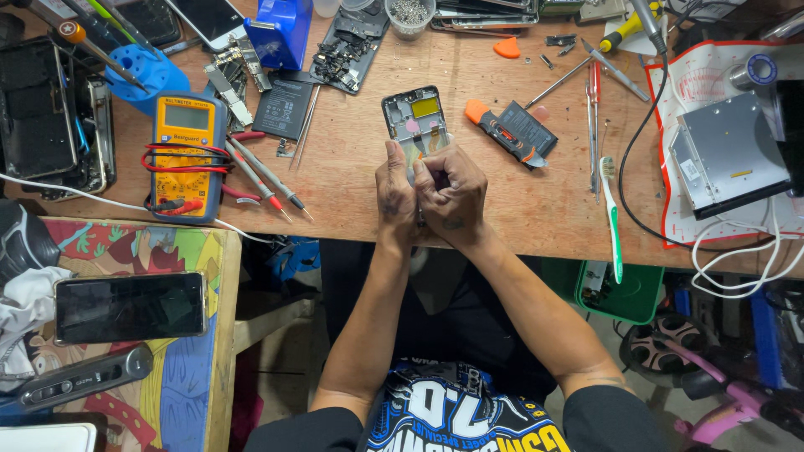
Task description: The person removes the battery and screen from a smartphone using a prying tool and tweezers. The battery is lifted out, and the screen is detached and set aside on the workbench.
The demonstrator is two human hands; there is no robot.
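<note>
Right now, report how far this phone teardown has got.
Done: the phone frame lies open, its insides bare, with a loose battery set aside. In hand: the left hand and right hand clench together over the frame's near end. Left: the frame remains uncovered; parts lie scattered on the workbench.

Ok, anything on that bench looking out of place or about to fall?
One thing: the green-and-white toothbrush lies with its handle end poking past the wooden bench's front edge, over the green bin. Both hands, left hand and right hand, grip the opened phone frame, which lies flat on the bench.
</note>
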